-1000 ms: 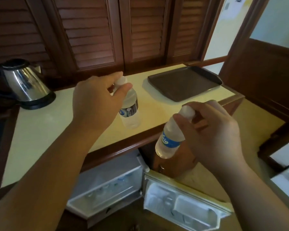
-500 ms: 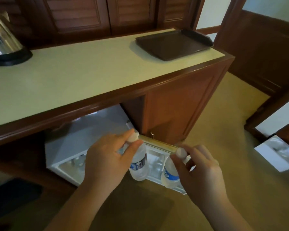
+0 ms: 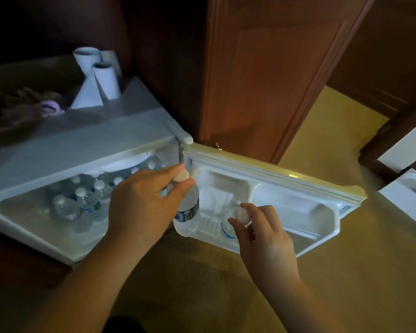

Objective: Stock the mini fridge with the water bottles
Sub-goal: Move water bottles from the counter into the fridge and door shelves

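Note:
The white mini fridge (image 3: 65, 150) stands open under the counter, with its door (image 3: 281, 188) swung out to the right. Several water bottles (image 3: 82, 200) stand inside it. My left hand (image 3: 142, 203) grips a clear water bottle (image 3: 189, 212) by its white cap, hanging between the fridge body and the door's inner shelf. My right hand (image 3: 262, 234) pinches the white cap of a second water bottle (image 3: 227, 230) with a blue label, which sits low in the door shelf, mostly hidden by the hand.
Two white paper cups (image 3: 99, 73) and folded white cards rest on top of the fridge, beside a dark crumpled cloth (image 3: 22, 109). A wooden cabinet panel (image 3: 269, 68) rises behind the door. Tan carpet (image 3: 202, 284) covers the floor. A white box (image 3: 411, 200) lies at the right edge.
Both hands came down from the counter with a bottle each to the open fridge. The view dropped lower. The right bottle now sits in the door shelf.

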Demonstrator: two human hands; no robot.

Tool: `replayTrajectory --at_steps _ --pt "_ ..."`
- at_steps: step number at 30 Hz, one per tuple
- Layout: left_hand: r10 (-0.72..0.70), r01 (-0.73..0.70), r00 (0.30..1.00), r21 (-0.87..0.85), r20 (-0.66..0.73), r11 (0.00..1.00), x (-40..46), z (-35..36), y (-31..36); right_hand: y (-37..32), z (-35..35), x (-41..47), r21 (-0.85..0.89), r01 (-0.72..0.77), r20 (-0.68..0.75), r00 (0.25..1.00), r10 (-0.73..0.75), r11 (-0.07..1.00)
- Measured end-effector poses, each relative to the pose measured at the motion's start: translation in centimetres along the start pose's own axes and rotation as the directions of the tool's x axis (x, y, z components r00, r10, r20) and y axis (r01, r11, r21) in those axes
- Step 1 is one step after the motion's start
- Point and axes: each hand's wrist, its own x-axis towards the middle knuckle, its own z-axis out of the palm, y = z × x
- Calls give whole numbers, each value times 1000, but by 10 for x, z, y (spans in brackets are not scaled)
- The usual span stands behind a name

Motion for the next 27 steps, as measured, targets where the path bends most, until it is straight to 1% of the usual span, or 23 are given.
replayTrajectory --at_steps 3,6,9,12,15,19,22,24,27 --pt "40 -40 999 22 10 999 -14 26 -28 24 48 -22 -66 65 -33 997 -67 996" --pt "64 -63 997 30 -39 998 -27 46 -51 46 90 -34 -112 96 -58 993 -103 989" --pt "81 -81 992 8 -95 997 -41 57 -69 62 123 -39 -164 122 -78 988 -136 979" --pt "61 -70 990 -68 -126 995 -52 64 -78 72 147 -36 -225 132 -65 987 -149 965" --pt "41 -56 991 -121 -130 991 -58 67 -83 78 166 -29 -254 100 -15 994 -107 962" --pt "26 -40 995 -140 -98 989 -62 68 -90 88 181 -27 -263 46 108 994 -18 964" --pt "-5 -8 997 -165 -83 986 -64 72 -94 94 191 -29 -302 20 168 985 33 953" --pt "-24 6 996 -208 -84 978 -65 76 -96 99 199 -31 -313 8 176 983 50 950" --pt "-32 12 996 -237 -80 971 -66 83 -98 107 205 -33 -323 -24 112 992 63 946"
